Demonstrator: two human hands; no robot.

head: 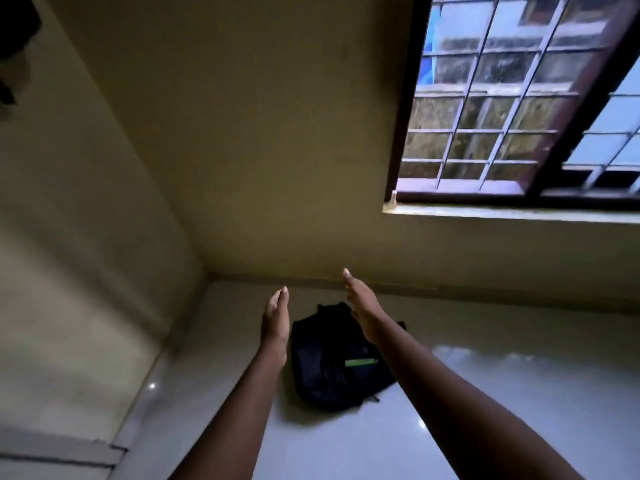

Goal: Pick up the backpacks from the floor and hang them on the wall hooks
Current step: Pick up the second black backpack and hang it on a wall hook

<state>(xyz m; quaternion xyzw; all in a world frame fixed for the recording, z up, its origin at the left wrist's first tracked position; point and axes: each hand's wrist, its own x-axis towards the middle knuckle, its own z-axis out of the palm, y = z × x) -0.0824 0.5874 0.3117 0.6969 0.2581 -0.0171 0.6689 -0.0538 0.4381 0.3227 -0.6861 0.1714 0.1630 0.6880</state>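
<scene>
We saw a black backpack (337, 362) with a short green stripe lying flat on the glossy pale floor (502, 393), near the corner where two yellowish walls met and close to the floor's far edge, below the barred window (502, 98). Both bare arms reached forward above it, the left hand (275, 320) just left of the bag and the right hand (362, 306) over its upper right corner. Each hand had straight fingers held together, palms turned toward one another, holding nothing and, as far as we could tell, clear of the bag.
</scene>
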